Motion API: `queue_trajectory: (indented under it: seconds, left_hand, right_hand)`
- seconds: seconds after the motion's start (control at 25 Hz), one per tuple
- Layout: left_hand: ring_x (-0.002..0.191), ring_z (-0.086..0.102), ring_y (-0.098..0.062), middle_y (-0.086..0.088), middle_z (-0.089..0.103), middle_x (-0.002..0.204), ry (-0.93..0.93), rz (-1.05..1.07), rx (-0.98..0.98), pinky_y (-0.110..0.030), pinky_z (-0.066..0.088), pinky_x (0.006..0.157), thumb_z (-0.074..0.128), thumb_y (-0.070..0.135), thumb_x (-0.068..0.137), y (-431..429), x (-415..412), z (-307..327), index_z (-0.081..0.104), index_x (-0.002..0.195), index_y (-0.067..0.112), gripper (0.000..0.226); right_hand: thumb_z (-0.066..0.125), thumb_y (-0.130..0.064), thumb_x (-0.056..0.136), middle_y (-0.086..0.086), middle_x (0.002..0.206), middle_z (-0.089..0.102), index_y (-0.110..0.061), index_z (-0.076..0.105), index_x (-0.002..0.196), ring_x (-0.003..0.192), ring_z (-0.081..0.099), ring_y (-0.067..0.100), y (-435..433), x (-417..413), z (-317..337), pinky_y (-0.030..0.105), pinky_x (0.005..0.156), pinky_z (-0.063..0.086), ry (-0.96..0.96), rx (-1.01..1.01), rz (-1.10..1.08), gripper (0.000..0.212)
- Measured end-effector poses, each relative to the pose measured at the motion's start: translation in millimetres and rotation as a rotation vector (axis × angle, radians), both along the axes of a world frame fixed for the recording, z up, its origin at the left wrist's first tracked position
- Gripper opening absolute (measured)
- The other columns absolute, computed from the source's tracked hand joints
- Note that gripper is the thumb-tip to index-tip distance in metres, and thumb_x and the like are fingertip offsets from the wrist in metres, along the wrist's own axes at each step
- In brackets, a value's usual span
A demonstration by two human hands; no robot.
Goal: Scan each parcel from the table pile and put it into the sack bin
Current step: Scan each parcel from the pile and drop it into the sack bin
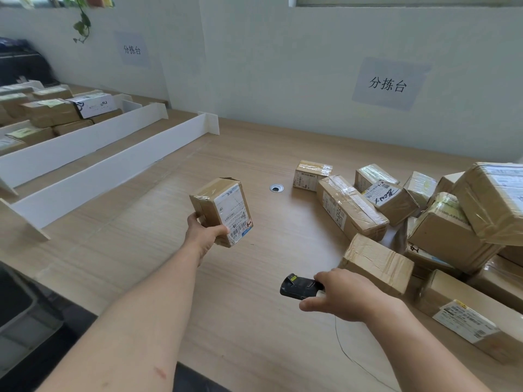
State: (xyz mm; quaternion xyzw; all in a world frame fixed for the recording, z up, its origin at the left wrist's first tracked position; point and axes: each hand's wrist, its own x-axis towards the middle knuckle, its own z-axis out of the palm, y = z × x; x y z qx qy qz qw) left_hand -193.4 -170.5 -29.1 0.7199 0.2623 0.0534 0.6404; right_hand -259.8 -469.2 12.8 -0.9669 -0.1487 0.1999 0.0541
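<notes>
At frame centre the left hand [204,231] grips a parcel [222,212] upright, the right hand [343,297] holds the scanner [300,286] at lower right, and a misaimed scanner could miss the barcode.

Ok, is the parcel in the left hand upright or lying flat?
Upright, slightly tilted: the left hand grips the parcel by its lower end, its long side pointing up, label facing the camera.

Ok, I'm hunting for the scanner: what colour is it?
The scanner is black, gripped by the right hand, head view.
</notes>
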Motion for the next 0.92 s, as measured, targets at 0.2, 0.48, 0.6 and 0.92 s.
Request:
queue_trajectory:
  seconds: [0.2, 0.48, 0.6, 0.92]
  left_hand:
    - [0.114, 0.054, -0.017, -0.003, 0.052, 0.13, -0.094, 0.127, 0.095, -0.03, 0.043, 0.092, 0.081, 0.023, 0.059, -18.7, -46.0, -8.1, 0.03, 0.141, 0.016, 0.097]
    - [0.112, 0.057, -0.018, -0.006, 0.052, 0.13, -0.073, 0.375, 0.141, -0.029, 0.047, 0.089, 0.076, 0.028, 0.05, -0.1, -131.7, -6.7, 0.031, 0.14, 0.021, 0.101]
    - [0.113, 0.056, -0.018, -0.002, 0.051, 0.131, -0.07, 0.477, 0.196, -0.03, 0.046, 0.089, 0.079, 0.03, 0.051, 26.9, -167.8, 0.4, 0.031, 0.141, 0.023, 0.102]
    - [0.126, 0.047, -0.022, -0.002, 0.044, 0.14, -0.103, 0.684, 0.258, -0.037, 0.043, 0.099, 0.081, 0.015, 0.072, 132.3, -257.5, 5.6, 0.03, 0.145, 0.021, 0.09]
  right_hand:
    - [0.047, -0.076, 0.081, -0.004, 0.114, 0.051, -0.032, 0.042, 0.133, 0.108, 0.048, 0.02, 12.6, -3.1, -3.8, 0.035, 0.086, 0.035, -0.244, 0.064, 0.081, 0.069]
    - [0.044, -0.07, 0.088, -0.003, 0.139, 0.04, -0.029, 0.02, 0.15, 0.125, 0.038, 0.022, 53.6, -8.0, -5.7, 0.036, 0.102, 0.029, -0.255, 0.141, 0.32, 0.079]
    - [0.04, -0.069, 0.089, -0.001, 0.142, 0.038, -0.027, 0.017, 0.152, 0.127, 0.037, 0.024, 89.8, -17.7, -3.9, 0.037, 0.103, 0.029, -0.229, 0.164, 0.425, 0.078]
    - [0.032, -0.077, 0.085, 0.0, 0.136, 0.043, -0.029, 0.022, 0.149, 0.124, 0.041, 0.023, 221.7, -63.4, 9.3, 0.036, 0.098, 0.031, -0.226, 0.182, 0.687, 0.081]
